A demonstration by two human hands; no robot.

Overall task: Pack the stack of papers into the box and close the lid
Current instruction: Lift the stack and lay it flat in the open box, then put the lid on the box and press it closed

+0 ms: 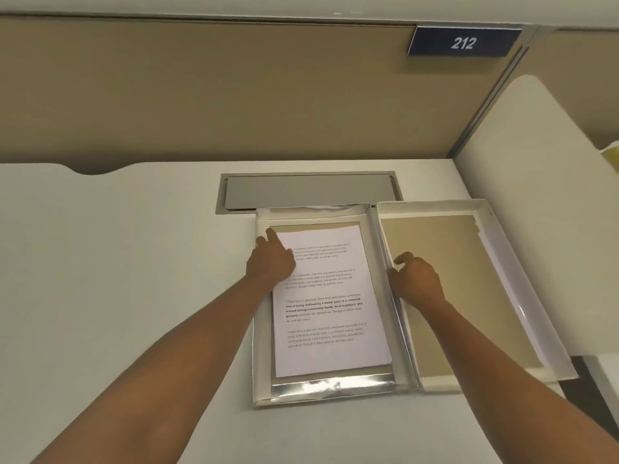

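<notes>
Two bare forearms extend from the near edge of the view across a pale tabletop [117,279]. A shallow white box [264,329] lies flat on the tabletop near its centre, with its base tray on the left and its lid [522,286] folded open to the right, inner face up; the two halves meet along a long shared edge. The near inner wall of the base tray carries a reflective silver lining, and the far inner wall shows the same lining. The stack of papers [330,309] lies flat inside the base tray, printed side up, with several blocks of text visible; a strip of the brown tray floor shows beyond the far edge of the stack. The left hand [269,261] rests on the upper left part of the stack, with the index finger extended toward the far left corner of the sheets and the remaining fingers loosely curled; it grips nothing. The right hand [415,281] sits at the shared edge between tray and lid, fingers loosely curled and partly spread; whether it pinches that edge cannot be told. The lid interior shows a tan panel bordered by white walls. Beyond the box, a grey rectangular cover plate [308,192] is set flush in the tabletop. Behind it stands a tan partition wall [234,95] bearing a dark blue sign [464,42] marked 212.
</notes>
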